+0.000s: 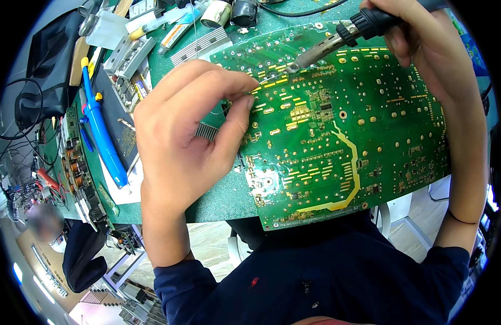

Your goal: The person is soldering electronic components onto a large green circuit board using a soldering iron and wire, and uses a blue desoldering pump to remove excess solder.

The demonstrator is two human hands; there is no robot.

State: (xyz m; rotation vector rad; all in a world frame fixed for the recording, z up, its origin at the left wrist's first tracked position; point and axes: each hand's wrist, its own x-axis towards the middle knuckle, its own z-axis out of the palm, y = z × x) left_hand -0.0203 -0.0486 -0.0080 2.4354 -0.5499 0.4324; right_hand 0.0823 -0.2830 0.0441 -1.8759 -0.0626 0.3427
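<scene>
A large green circuit board [389, 122] with gold pads lies at the table's near edge, under both hands. My right hand [426, 38] is closed around the black handle of a soldering iron [322, 50], which slants down to the left. Its tip is at a row of pads near the board's far edge. Between thumb and forefinger, my left hand [180, 122] pinches a thin solder wire [268, 80], whose end runs toward the iron's tip. From this view I cannot tell whether the wire touches the tip. The left hand covers part of the board's left edge.
A blue desoldering pump [104, 135] lies on the left, near finned metal heatsinks [128, 57]. Behind the board are a syringe [166, 20], a white tube [180, 30] and small jars [217, 13]. A black cable [299, 13] crosses the far table. Another person sits at lower left.
</scene>
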